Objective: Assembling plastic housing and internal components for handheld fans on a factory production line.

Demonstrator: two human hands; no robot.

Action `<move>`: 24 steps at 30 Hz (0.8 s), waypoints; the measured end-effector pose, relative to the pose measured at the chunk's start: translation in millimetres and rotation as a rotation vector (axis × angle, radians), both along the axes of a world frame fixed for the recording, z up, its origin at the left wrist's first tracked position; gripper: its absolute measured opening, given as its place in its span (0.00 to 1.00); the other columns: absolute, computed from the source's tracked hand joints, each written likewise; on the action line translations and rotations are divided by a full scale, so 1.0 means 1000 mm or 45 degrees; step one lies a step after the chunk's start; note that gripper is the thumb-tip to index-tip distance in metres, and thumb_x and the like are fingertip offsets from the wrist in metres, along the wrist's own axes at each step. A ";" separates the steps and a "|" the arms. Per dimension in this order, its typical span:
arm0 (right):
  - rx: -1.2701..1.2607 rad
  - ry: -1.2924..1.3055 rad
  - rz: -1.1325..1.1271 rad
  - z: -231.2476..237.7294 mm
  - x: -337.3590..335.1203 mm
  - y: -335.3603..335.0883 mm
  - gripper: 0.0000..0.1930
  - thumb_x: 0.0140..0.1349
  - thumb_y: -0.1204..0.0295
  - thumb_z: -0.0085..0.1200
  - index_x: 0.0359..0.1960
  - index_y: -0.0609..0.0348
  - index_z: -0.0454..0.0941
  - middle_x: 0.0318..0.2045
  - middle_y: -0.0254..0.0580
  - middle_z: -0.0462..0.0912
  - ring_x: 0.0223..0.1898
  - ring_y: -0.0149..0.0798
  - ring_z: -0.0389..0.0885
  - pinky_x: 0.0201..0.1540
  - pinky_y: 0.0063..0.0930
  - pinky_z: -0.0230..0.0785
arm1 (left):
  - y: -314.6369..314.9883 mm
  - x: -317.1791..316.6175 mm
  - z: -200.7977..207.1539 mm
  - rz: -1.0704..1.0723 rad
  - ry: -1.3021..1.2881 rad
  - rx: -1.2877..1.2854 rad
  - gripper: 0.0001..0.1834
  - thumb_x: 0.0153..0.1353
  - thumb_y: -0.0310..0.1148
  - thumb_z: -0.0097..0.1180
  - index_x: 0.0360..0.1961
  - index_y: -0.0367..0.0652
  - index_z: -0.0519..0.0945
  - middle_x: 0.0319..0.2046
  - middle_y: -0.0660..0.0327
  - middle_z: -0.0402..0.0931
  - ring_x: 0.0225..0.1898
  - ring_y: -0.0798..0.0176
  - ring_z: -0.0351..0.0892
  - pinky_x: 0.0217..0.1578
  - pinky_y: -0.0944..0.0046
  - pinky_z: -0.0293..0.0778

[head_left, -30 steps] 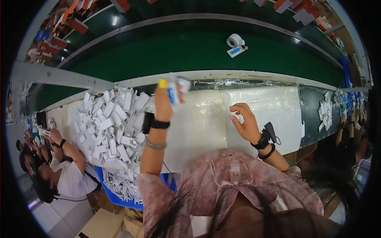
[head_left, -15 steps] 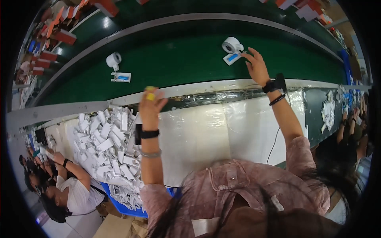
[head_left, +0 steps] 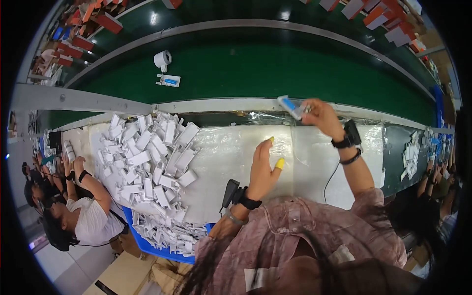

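Observation:
My right hand [head_left: 323, 119] grips a white plastic housing [head_left: 296, 109] with a blue cylindrical battery [head_left: 288, 103] in it, above the near rail of the green belt. Its fingers hide the lower end, and I cannot tell whether a round white part hangs from it. My left hand [head_left: 263, 171] hovers over the pale sheet [head_left: 231, 157], holding nothing, with fingers apart and yellow covers on fingertip and thumb. To its left lies a heap of white plastic housings [head_left: 152, 152]. On the belt, a round white head [head_left: 162, 60] sits beside another housing with a blue battery [head_left: 170, 80].
A green conveyor belt [head_left: 236, 73] runs across beyond the table, edged by a metal rail [head_left: 206, 104]. Below the heap stands a blue bin [head_left: 152, 246] of white parts. Co-workers sit at left [head_left: 91, 219] and right. Orange and white boxes [head_left: 381, 17] line the far side.
My right hand has picked the battery housing off the belt and drawn it nearer. My left hand has moved right, from beside the heap to over the sheet. The other belt item has shifted right.

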State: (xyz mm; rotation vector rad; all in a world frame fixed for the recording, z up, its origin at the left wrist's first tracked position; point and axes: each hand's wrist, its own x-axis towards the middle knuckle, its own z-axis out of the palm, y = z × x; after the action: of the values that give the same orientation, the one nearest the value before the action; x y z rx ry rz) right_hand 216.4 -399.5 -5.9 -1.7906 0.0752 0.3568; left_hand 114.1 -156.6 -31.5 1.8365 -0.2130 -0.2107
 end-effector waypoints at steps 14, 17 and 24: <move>0.475 0.288 0.526 0.082 -0.161 0.027 0.19 0.60 0.76 0.57 0.54 0.61 0.72 0.39 0.37 0.81 0.38 0.27 0.80 0.44 0.20 0.71 | 0.009 -0.049 0.071 -0.482 -0.511 0.398 0.27 0.46 0.30 0.59 0.52 0.43 0.71 0.41 0.54 0.75 0.44 0.49 0.74 0.45 0.56 0.69; 0.028 0.173 0.727 0.088 -0.174 0.024 0.17 0.59 0.72 0.58 0.51 0.57 0.75 0.37 0.37 0.82 0.36 0.26 0.79 0.44 0.20 0.70 | 0.018 -0.063 0.084 -0.570 -0.263 0.185 0.26 0.48 0.29 0.59 0.52 0.43 0.71 0.38 0.52 0.76 0.41 0.46 0.75 0.41 0.55 0.71; -0.355 -0.712 0.643 0.077 -0.203 0.050 0.11 0.53 0.72 0.60 0.38 0.58 0.79 0.40 0.44 0.78 0.46 0.45 0.72 0.49 0.34 0.65 | 0.022 -0.080 0.122 -0.656 0.134 -0.147 0.26 0.53 0.28 0.62 0.54 0.42 0.70 0.33 0.67 0.69 0.31 0.75 0.63 0.32 0.74 0.63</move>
State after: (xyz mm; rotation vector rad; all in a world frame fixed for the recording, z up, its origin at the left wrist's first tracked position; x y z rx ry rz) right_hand 13.5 -349.5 71.1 -2.1155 -0.7642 0.1918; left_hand 33.9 -134.3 90.4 1.6228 -0.6111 -0.6380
